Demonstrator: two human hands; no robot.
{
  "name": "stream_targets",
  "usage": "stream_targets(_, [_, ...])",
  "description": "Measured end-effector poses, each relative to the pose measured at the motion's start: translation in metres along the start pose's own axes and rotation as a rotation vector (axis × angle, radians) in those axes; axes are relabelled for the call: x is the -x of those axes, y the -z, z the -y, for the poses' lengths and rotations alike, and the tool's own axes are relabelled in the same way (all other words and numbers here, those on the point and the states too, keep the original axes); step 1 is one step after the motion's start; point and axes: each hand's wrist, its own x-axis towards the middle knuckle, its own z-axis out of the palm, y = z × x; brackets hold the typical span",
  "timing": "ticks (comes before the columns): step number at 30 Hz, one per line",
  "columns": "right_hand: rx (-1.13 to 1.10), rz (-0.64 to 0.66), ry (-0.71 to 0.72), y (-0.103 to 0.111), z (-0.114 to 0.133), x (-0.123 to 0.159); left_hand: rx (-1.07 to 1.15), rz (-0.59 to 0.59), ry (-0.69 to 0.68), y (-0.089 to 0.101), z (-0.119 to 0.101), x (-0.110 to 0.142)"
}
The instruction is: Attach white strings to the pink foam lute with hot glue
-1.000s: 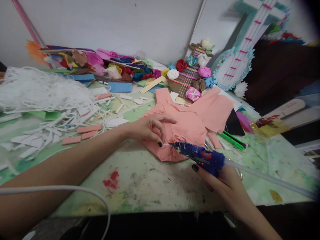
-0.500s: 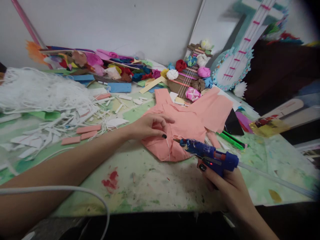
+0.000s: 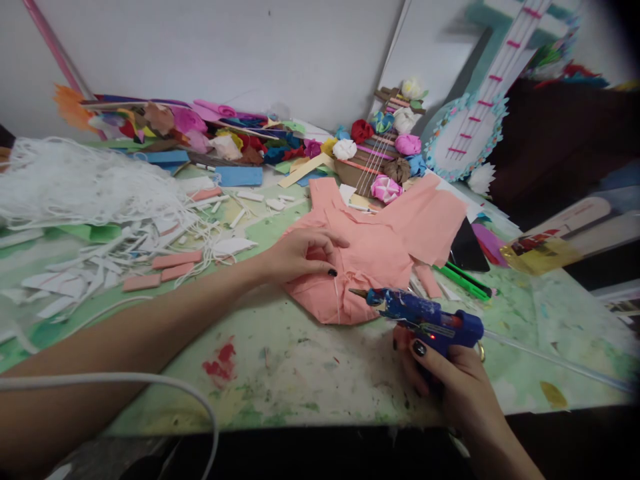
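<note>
A salmon-pink paper-covered shape lies on the table, its surface creased, with a loose paper flap at the upper right. On its left part rests my left hand, fingers curled and thumb close to them, at the upper end of a thin white string. That string runs down the paper to its lower edge. My right hand is wrapped around the handle of a blue hot glue gun with a small red light lit. Its nozzle points left, just right of the string, and a clear glue stick sticks out behind.
A heap of white string and paper scraps lies left. Coloured crepe paper and a flower-covered instrument model stand at the back. A green cutter and black phone lie right. A white cable crosses the lower left.
My right hand has drawn the glue gun slightly right and down, so its nozzle sits further from the string. My left hand has stayed nearly in place.
</note>
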Motion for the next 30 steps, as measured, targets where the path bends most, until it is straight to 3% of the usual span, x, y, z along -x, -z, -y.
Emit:
stream_targets(12, [-0.003, 0.043, 0.068, 0.007, -0.009, -0.004, 0.017, -0.045, -0.013, -0.004, -0.002, 0.003])
stream_targets(20, [-0.040, 0.032, 0.053, 0.006, -0.009, -0.003, 0.207, -0.066, 0.031, -0.003, 0.000, 0.004])
stream_targets(30, [-0.075, 0.016, 0.050, 0.005, -0.009, -0.004, 0.019, -0.037, -0.028, -0.007, -0.003, 0.004])
